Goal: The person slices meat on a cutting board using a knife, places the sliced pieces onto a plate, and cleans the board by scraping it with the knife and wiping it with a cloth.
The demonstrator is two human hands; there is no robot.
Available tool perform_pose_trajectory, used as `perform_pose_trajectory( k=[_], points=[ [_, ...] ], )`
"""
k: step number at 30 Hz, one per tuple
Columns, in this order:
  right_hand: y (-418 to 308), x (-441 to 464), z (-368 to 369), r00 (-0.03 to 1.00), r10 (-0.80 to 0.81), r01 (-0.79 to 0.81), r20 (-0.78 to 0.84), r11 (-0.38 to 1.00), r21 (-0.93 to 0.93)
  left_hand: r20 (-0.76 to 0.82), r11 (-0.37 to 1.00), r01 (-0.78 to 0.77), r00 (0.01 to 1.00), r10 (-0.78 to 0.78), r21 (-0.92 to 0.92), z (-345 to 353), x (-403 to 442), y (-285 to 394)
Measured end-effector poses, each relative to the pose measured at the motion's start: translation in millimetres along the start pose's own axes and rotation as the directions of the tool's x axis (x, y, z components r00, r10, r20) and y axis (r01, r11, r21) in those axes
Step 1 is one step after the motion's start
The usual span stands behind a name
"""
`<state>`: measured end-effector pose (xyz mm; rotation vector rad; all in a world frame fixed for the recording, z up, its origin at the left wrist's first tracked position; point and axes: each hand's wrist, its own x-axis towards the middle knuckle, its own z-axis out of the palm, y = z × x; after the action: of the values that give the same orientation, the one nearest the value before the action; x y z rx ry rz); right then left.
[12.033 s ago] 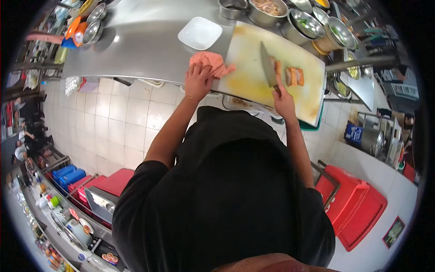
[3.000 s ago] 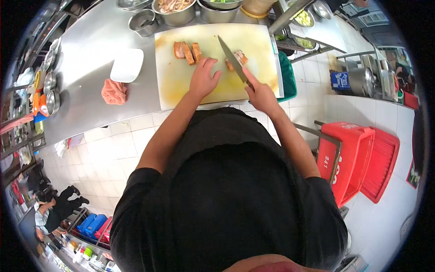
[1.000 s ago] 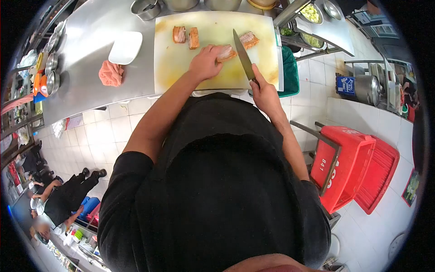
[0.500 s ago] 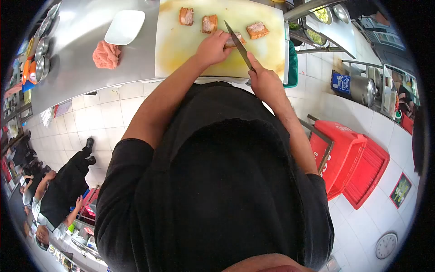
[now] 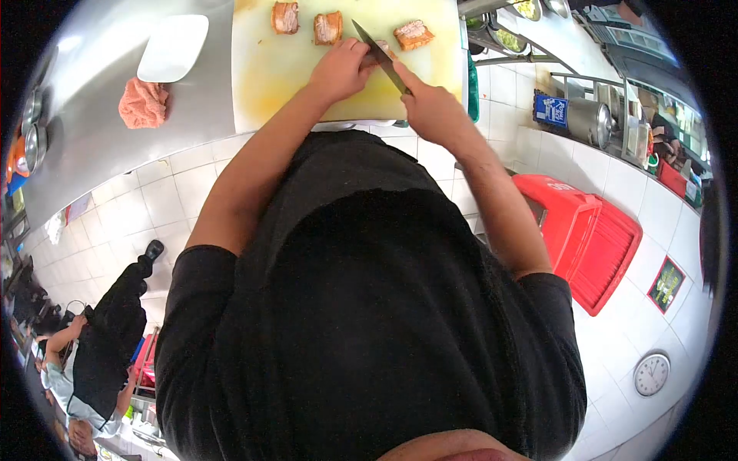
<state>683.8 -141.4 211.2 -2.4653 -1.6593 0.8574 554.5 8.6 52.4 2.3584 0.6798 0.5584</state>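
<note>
My right hand (image 5: 435,112) is wrapped round the handle of a kitchen knife (image 5: 378,52), whose blade points away and to the left. Close against the blade, my left hand (image 5: 343,71) has its fingers curled on a piece of roast pork (image 5: 390,54), mostly hidden by the hand and knife. This lies on a white cutting board (image 5: 269,84) with yellow stains. Farther up the board sit another pork piece (image 5: 285,18) at left, a second chunk (image 5: 328,28) beside it, and a third chunk (image 5: 413,34) at right.
Left of the board, a white plate (image 5: 174,48) and a pink cloth (image 5: 143,104) lie on the steel counter (image 5: 84,115). A red bin (image 5: 565,223) stands to my right. Another person (image 5: 108,346) in a black apron is at lower left.
The view has shifted, so board and counter appear farther left and up. Both hands stay at the same pork piece, the knife now angled across it nearer my left fingers.
</note>
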Motion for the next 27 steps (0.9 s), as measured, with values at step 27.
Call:
perform_pose_trajectory(
  k=[27],
  points=[
    [23.4, -6.8, -0.8, 1.0, 0.018, -0.018, -0.017, 1.0, 0.008, 0.004, 0.998, -0.064, 0.998, 0.064, -0.008, -2.8, 11.4, 1.8]
  ],
)
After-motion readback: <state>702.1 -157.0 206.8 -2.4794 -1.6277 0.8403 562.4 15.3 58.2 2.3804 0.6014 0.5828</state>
